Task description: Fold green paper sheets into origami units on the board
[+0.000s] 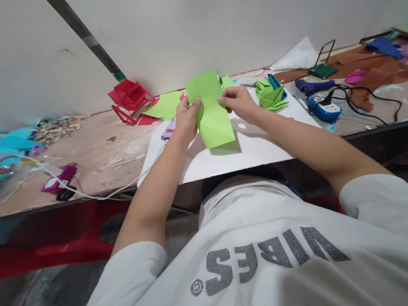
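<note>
A sheet of light green paper (212, 116) is held upright above a white board (190, 162), its long side running toward me. My left hand (186, 117) pinches its left edge, thumb on the near face. At the right edge my right hand (238, 101) grips it between thumb and fingers. Beyond the board's left corner lies more green paper (167, 105). Close by my right forearm sits a folded green paper piece (271, 95) with dark blue parts behind it.
A red folded model (130, 100) stands at the back left. To the right are a blue glue gun (314, 86), a blue power socket (325, 108) with black cable, and brown sheets (389, 66). Further left lie a purple device (59, 178), a white cord and wooden sticks (58, 128).
</note>
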Motion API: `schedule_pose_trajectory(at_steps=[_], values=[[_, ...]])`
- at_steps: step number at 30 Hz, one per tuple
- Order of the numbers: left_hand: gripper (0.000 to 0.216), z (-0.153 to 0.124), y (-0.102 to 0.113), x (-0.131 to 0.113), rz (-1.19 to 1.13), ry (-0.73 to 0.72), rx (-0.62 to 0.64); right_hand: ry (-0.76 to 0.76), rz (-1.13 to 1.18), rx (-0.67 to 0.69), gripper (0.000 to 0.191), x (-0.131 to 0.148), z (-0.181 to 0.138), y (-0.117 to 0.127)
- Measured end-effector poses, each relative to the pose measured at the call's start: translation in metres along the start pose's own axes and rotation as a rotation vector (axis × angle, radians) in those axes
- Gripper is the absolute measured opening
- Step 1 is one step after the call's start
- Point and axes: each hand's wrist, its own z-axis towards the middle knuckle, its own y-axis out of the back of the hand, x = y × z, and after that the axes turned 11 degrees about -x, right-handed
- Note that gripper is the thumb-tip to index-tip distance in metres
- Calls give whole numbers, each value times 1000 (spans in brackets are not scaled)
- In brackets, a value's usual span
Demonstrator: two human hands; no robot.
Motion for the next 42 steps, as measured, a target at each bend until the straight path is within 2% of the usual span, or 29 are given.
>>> schedule_pose_trajectory(at_steps=[3,6,10,16,20,24,28,30,35,39,42], values=[[79,-2,-1,-1,25,-20,29,-12,25,14,37,2,1,2],[80,0,1,0,27,-61,4,-79,7,99,34,5,0,3],[83,5,5,3,26,-93,-58,-173,-21,202,16,8,-6,-1],[85,10,6,6,49,-108,-64,-152,-12,67,18,8,-9,-6],[87,12,10,10,67,-98,-71,-34,-63,-65,24,1,0,-3],[95,13,13,8,107,-160,-128,269,-330,-74,17,2,13,18],[79,5,9,-9,252,-308,-204,534,-640,-37,6,16,22,49],[67,-2,6,-17,323,-359,-229,615,-759,-29,14,23,23,59],[51,-6,9,-23,463,-406,-224,763,-984,-8,28,29,24,64],[44,-1,17,-19,578,-476,-150,796,-1037,30,29,27,23,59],[45,-5,14,-19,566,-467,-64,818,-1094,66,32,28,18,51]])
